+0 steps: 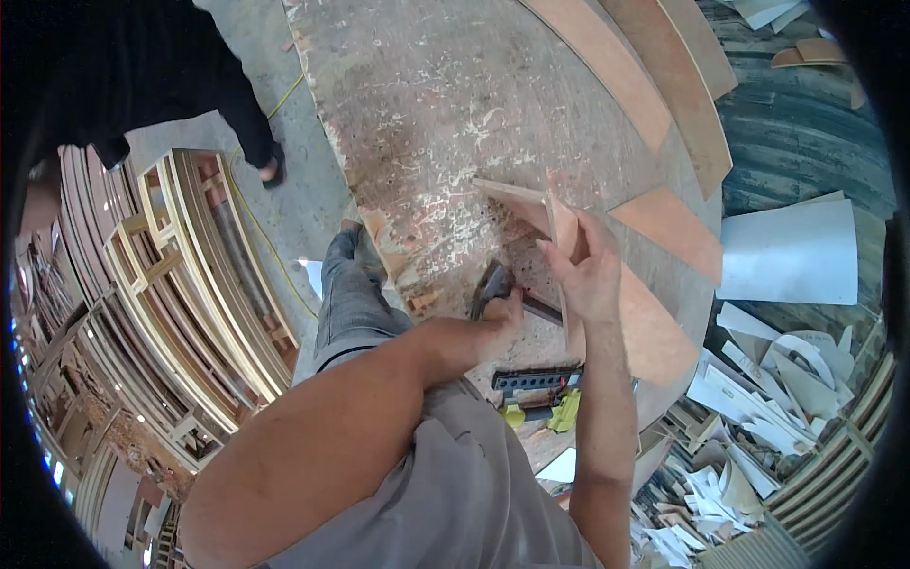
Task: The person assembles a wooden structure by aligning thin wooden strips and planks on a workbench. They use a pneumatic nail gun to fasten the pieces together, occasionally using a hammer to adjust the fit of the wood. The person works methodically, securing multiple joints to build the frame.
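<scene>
My left hand [504, 308] is closed around a dark hammer-like tool [490, 284], gripping it close to its broad head; a straight dark shaft runs from the hand toward the right. My right hand [590, 270] pinches the upright edge of a thin wooden panel piece [561, 226], thumb on one side and fingers on the other. This piece meets another thin board [512, 193] at an angle, both standing on the worn wooden worktable [417, 114]. Close to my body lies a black and yellow-green nail gun [538, 381], touched by neither hand.
Curved plywood pieces [626, 81] and a flat offcut [668, 232] lie along the table's right side. White sheets [789, 251] and scraps [758, 379] cover the floor there. At left stand curved wooden frames [213, 284], a yellow cable [248, 213] and a person in black [142, 66].
</scene>
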A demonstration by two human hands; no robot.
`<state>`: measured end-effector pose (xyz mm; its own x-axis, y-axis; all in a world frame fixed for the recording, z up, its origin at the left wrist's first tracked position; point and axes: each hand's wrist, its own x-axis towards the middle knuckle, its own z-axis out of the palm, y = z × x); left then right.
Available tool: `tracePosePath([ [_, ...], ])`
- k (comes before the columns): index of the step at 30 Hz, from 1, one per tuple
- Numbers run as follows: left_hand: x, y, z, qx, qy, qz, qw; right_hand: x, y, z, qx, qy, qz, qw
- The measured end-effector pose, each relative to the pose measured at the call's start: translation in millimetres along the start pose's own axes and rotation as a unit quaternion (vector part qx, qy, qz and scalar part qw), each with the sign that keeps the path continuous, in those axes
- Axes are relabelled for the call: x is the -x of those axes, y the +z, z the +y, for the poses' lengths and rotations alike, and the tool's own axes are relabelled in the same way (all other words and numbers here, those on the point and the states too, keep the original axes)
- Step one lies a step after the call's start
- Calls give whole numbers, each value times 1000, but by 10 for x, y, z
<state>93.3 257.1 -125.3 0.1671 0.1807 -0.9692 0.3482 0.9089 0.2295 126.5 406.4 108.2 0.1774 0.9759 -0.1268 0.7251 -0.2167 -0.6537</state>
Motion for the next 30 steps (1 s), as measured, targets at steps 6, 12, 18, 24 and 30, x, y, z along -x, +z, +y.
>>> tracePosePath([
  [6, 703, -1095, 362, 6, 282, 50, 958, -12, -50, 40, -8, -11, 14, 1000],
  [12, 1098, -2118, 1046, 126, 521, 31, 844, 25, -26, 18, 24, -15, 18, 999],
  [18, 1454, -2306, 1331, 198, 520, -71, 828, 89, 6, 134, 67, -29, 24, 997],
  [24, 1621, -2322, 1531, -104, 551, -49, 826, 88, 14, 109, 33, -25, 29, 999],
  [30, 1730, -2306, 1588, -2, 472, -56, 880, 77, 24, 119, 24, -16, 32, 999],
])
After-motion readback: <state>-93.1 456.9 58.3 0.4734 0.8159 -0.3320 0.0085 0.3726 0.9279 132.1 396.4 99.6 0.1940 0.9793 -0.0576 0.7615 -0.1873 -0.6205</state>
